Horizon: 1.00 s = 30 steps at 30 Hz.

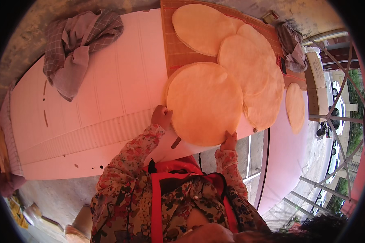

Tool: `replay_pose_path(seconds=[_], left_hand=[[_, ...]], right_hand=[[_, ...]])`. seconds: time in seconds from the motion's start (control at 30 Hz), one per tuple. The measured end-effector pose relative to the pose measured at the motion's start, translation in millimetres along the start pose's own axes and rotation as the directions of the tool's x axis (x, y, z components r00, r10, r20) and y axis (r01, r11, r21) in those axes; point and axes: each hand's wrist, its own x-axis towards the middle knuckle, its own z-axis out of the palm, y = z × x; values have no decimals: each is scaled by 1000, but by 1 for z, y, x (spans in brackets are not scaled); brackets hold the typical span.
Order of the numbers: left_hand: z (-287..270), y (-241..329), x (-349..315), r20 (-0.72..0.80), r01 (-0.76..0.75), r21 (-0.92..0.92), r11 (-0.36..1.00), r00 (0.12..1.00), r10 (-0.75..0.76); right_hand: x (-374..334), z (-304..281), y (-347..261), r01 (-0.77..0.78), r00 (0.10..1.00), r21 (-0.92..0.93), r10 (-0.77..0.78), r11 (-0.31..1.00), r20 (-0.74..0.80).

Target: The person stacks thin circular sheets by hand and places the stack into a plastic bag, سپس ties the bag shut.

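A large round flatbread [205, 103], thin and pale, lies nearest to me over the front of the table. At its left edge my left hand [162, 116] is closed, fingers gripping the rim. My right hand [230, 141] pinches the same flatbread at its lower right edge. Beyond it, more round flatbreads [243, 60] overlap one another on a brown slatted mat [172, 44]. One flatbread [200, 28] lies at the far left of that group. A separate flatbread [295, 107] rests at the right, on a pale surface.
A grey checked cloth [79, 48] is crumpled at the back left of the white table [89, 121]. Another dark cloth [292, 46] and a cardboard box [315, 77] stand at the right. Metal bars [340, 117] cross beyond, with parked cars [338, 97] outside.
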Motion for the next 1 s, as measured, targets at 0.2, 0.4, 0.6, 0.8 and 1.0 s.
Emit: replay_pose_path(seconds=[0.2,0.4,0.6,0.8,1.0], left_hand=[[4,-11,10,-193,-236,164,958,944,266],[13,-11,13,-223,-260,243,935,923,315],[5,-10,24,-252,-44,117,992,965,73],[-9,11,28,141,292,-399,869,956,-256],[-21,0,35,523,576,-584,572,806,-278]], right_hand=[[-11,20,0,2,1000,0,-2,1000,-28],[4,0,22,117,989,-94,-125,989,-86],[-1,7,16,44,995,-90,-51,995,-84],[-5,7,16,58,992,-58,-64,997,-107],[-7,11,17,62,983,-45,-69,997,-169]])
